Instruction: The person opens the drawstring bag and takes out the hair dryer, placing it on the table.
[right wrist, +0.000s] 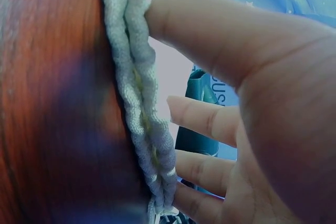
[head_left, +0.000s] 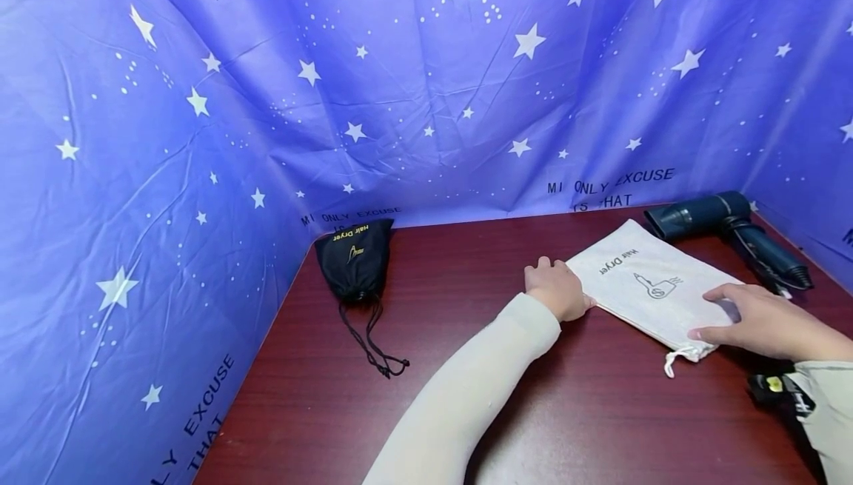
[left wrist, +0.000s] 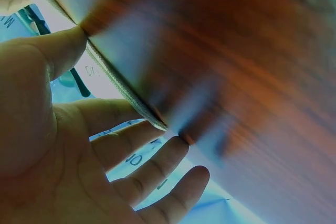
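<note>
A white cloth drawstring pouch (head_left: 640,278) lies flat on the table, printed "Hair Dryer" with a small dryer drawing. At its left edge my left hand (head_left: 556,289) rests, and the left wrist view shows the thumb and fairly straight fingers (left wrist: 152,166) touching the pouch's border. Over the opposite, gathered end my right hand (head_left: 760,318) is spread, its thumb and fingers touching the cloth. The right wrist view shows the ruffled mouth (right wrist: 139,87) beside the extended thumb (right wrist: 194,24). Behind the pouch lies a dark teal hair dryer (head_left: 700,216) with its handle toward the right.
A black drawstring pouch (head_left: 355,259) with loose cords lies at the back left of the reddish-brown table (head_left: 453,248). Near my right sleeve is a dark object with a yellow mark (head_left: 773,383), partly covered. Blue star-printed cloth (head_left: 413,100) hangs around the table.
</note>
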Demonstrator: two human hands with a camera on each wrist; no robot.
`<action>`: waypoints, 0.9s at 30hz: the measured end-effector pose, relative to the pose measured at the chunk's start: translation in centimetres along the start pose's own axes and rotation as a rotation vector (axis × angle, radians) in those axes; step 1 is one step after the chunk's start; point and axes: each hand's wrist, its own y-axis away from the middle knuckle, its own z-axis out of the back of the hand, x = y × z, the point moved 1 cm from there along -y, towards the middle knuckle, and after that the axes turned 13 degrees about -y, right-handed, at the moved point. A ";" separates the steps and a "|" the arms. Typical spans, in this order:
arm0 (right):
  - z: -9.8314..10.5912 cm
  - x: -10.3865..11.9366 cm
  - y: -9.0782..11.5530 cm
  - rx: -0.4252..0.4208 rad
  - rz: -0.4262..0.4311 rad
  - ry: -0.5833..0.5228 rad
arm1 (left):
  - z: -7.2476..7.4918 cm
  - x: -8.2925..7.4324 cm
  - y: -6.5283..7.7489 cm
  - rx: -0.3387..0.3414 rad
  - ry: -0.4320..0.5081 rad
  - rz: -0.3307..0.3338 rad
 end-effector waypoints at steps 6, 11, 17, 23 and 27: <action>-0.2 -0.1 0.2 0.002 0.000 0.008 | -0.7 0.4 -0.1 -0.038 0.019 -0.041; -0.1 0.1 0.4 -0.002 0.002 0.008 | -1.1 0.8 -0.4 -0.053 0.026 -0.094; 0.1 0.6 -0.2 -0.021 0.029 0.018 | -1.2 1.9 0.0 -0.076 0.030 -0.135; 1.3 2.0 -0.2 -0.067 0.032 0.041 | -2.0 4.2 0.4 -0.114 0.048 -0.222; 1.4 3.3 -0.4 -0.086 0.037 0.039 | -3.2 6.6 0.6 -0.127 0.078 -0.241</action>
